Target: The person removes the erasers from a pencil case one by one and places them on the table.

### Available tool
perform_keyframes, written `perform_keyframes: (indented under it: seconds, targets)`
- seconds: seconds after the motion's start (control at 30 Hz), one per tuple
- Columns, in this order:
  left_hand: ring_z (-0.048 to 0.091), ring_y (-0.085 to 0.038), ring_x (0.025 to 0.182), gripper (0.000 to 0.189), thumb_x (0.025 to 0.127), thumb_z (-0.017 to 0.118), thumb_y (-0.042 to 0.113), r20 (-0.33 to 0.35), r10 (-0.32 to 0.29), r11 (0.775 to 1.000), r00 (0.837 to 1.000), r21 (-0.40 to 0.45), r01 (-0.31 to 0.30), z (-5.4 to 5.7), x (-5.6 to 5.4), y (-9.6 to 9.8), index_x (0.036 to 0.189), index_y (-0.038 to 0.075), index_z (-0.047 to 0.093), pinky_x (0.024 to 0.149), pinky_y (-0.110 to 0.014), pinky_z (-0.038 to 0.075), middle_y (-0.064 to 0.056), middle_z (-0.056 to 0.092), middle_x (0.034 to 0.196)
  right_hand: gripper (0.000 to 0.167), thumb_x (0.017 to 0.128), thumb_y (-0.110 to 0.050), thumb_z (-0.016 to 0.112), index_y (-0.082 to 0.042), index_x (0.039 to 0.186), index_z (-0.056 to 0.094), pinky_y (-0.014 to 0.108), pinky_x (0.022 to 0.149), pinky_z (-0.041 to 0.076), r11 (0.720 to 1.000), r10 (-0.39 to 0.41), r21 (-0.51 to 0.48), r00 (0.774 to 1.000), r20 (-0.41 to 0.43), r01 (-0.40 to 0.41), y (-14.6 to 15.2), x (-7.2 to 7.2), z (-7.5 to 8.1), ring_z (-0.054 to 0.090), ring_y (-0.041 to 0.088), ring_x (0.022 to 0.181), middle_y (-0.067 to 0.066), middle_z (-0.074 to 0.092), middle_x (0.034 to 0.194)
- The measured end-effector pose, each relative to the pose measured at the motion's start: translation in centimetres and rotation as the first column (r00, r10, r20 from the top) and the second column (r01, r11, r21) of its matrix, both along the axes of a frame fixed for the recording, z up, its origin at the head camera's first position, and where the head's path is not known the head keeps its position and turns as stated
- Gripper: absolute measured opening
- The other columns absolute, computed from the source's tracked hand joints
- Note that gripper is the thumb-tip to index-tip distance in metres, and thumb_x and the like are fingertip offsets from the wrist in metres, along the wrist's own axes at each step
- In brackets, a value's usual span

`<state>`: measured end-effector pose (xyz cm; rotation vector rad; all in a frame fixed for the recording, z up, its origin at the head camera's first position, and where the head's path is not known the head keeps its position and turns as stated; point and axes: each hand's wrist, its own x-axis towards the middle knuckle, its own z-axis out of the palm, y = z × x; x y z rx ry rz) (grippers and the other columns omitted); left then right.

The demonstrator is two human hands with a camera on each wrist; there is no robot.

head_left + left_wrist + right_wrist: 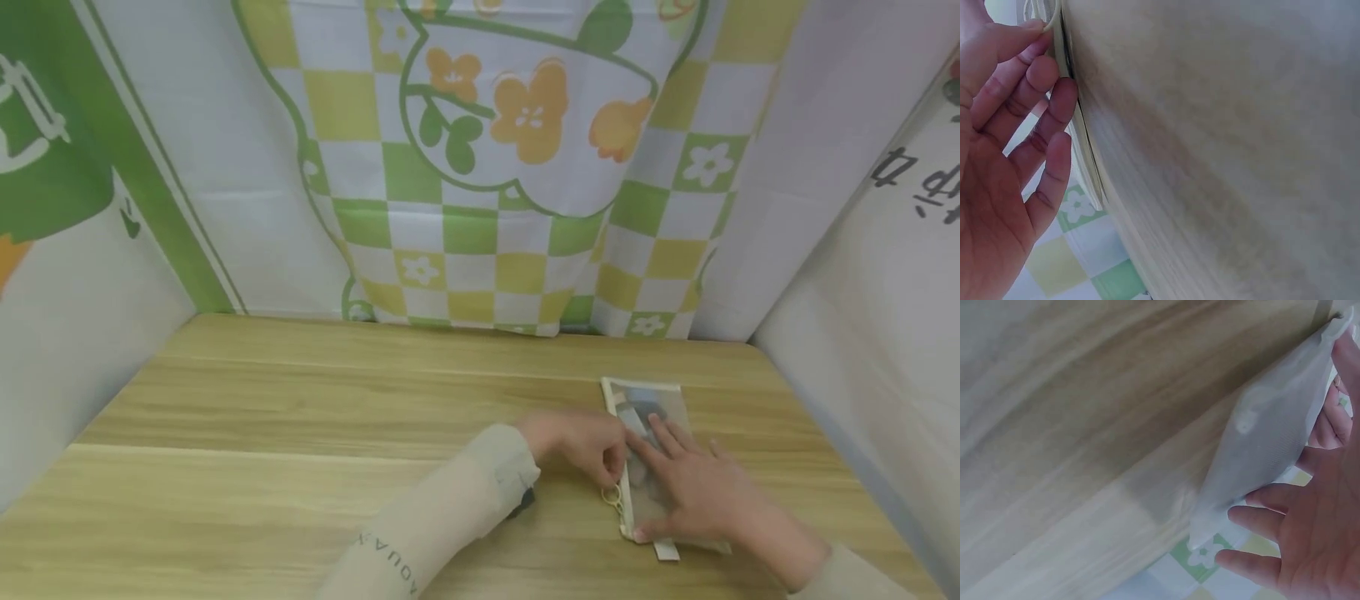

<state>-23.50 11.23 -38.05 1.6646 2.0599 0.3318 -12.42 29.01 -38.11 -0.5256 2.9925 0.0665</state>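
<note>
So, left sleeve [442, 517] reads something like "AQUA"; that left hand [588, 446] pinches a ring pull [614, 503], while the right hand [705, 487] lies spread-fingered on the see-through pouch [647, 492] beneath it.

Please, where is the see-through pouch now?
In the head view, the pouch lies right of centre on the table, under the right hand, beside the left hand.

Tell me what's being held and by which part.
The left hand pinches the pouch by its ring; the right hand rests spread on it, gripping nothing.
</note>
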Motion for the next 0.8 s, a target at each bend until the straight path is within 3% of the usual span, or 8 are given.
perform_keyframes:
  seconds: [0.2,0.4,0.57,0.8]
  targets:
    - [0.036,-0.002,0.052,0.033,0.086,0.065,0.003,0.029,0.006,1.0,1.0,0.003,-0.006,0.3,-0.4,-0.1,0.056,0.016,0.056,0.056,-0.013,0.034,0.011,0.042,0.054,0.124,0.058,-0.091,0.059,-0.023,0.157,0.03,0.081,0.095,0.032,0.999,-0.018,-0.036,0.999,0.042,0.02,0.3,-0.2,-0.2,0.036,0.048,0.141,0.027,0.026,0.16]
    - [0.028,-0.002,0.049,0.041,0.085,0.065,0.004,-0.019,-0.009,1.0,1.0,0.012,0.01,0.6,-0.9,-0.2,0.051,0.018,0.048,0.053,-0.015,0.027,0.011,0.034,0.051,0.12,0.06,-0.092,0.057,-0.026,0.157,0.03,0.081,0.101,0.026,0.999,-0.009,-0.041,1.0,0.007,0.009,0.4,-0.1,-0.3,0.036,0.046,0.142,0.025,0.029,0.159]
    - [0.023,-0.003,0.049,0.043,0.084,0.063,0.002,-0.012,-0.008,1.0,1.0,0.017,0.008,0.9,-1.5,0.1,0.049,0.017,0.042,0.051,-0.016,0.022,0.009,0.03,0.049,0.119,0.061,-0.092,0.057,-0.026,0.156,0.031,0.081,0.102,0.025,0.999,-0.011,-0.035,1.0,-0.012,0.011,0.4,-0.1,-0.4,0.032,0.048,0.144,0.025,0.027,0.16]
    - [0.034,-0.002,0.053,0.037,0.085,0.064,0.003,-0.038,-0.015,0.999,0.999,0.036,0.016,0.7,-2.3,0.1,0.055,0.018,0.051,0.057,-0.014,0.029,0.011,0.04,0.053,0.119,0.061,-0.091,0.058,-0.026,0.156,0.031,0.081,0.102,0.025,0.999,-0.006,-0.035,1.0,-0.016,0.005,0.3,0.1,-0.3,0.031,0.052,0.142,0.026,0.028,0.159]
